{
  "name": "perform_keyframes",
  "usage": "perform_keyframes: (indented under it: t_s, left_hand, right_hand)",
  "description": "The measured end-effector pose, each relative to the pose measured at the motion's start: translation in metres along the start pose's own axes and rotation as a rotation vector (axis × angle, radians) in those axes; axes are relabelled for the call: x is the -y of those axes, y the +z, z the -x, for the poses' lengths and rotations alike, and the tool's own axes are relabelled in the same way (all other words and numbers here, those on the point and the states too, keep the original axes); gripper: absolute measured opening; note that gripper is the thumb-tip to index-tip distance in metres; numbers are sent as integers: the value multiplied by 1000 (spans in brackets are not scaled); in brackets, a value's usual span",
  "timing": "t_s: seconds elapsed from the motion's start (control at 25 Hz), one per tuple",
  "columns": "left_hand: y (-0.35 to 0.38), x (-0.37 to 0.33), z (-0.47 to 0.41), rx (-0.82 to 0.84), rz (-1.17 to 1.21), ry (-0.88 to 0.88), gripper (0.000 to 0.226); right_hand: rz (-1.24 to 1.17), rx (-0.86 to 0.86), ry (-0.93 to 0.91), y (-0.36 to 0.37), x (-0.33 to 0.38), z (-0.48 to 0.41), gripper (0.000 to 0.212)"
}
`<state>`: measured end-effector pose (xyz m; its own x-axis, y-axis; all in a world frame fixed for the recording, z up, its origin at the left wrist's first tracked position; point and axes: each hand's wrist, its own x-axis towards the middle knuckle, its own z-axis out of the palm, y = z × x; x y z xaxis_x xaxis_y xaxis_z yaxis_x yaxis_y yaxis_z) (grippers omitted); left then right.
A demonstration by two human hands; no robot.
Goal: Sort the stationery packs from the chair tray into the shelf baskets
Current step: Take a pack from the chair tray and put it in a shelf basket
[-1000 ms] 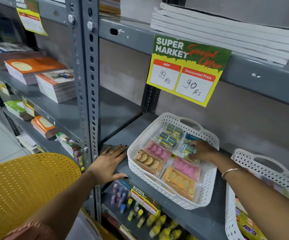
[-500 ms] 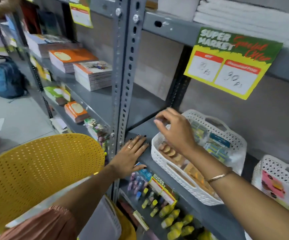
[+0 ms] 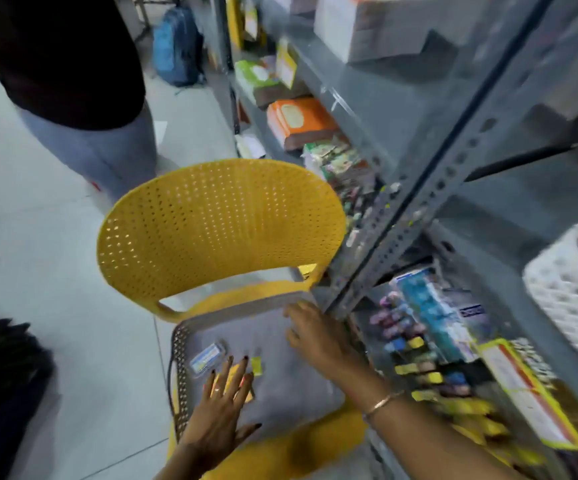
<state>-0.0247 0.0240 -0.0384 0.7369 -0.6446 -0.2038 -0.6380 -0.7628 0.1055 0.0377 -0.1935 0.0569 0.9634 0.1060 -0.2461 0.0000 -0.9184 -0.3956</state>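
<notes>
A grey tray (image 3: 280, 379) lies on the seat of a yellow perforated chair (image 3: 218, 223). In its near-left part lie a small clear pack with blue and yellow inside (image 3: 208, 358) and an orange-yellow pack (image 3: 237, 382), partly under my left hand (image 3: 223, 410). That hand is spread flat over the tray, fingers apart, holding nothing. My right hand (image 3: 315, 337) hovers over the tray's far right side, fingers loosely bent, nothing in it. A white shelf basket (image 3: 571, 292) shows at the right edge, blurred.
Grey metal shelving (image 3: 429, 209) runs along the right, with notebooks, an orange stack (image 3: 298, 121) and small stationery on lower shelves. Another person's legs (image 3: 90, 140) stand behind the chair. A blue backpack (image 3: 176, 46) sits on the floor. Something dark lies at the lower left.
My view swung down and left from the shelf basket to the chair tray. Both hands left the shelf; the right moved out of the basket and now both hover over the tray.
</notes>
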Motion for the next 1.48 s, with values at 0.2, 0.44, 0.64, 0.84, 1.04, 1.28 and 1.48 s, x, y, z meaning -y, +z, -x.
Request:
perform_keyframes:
  t_s: [0.2, 0.44, 0.64, 0.84, 1.04, 1.28, 1.48]
  left_hand:
    - [54, 26, 31, 57, 48, -69, 82]
    - [84, 32, 35, 148, 108, -135, 81]
    - [93, 32, 37, 126, 146, -160, 81]
    - [92, 30, 39, 119, 160, -189, 86]
    - [92, 31, 38, 135, 155, -179, 84]
    - [82, 31, 36, 103, 137, -127, 80]
    - [12, 24, 5, 10, 171, -90, 82]
  right_hand:
    - [65, 322, -117, 120, -3, -25, 38]
    - [194, 417, -344, 205, 11, -41, 87]
    - [274, 316, -459, 224, 16, -44, 76]
    - [278, 302, -428, 216, -1, -39, 75]
    - [335, 306, -425, 219, -4, -41, 88]
    - [223, 275, -233, 180, -15, -30, 73]
    - [205, 80, -73, 70, -30, -18, 69]
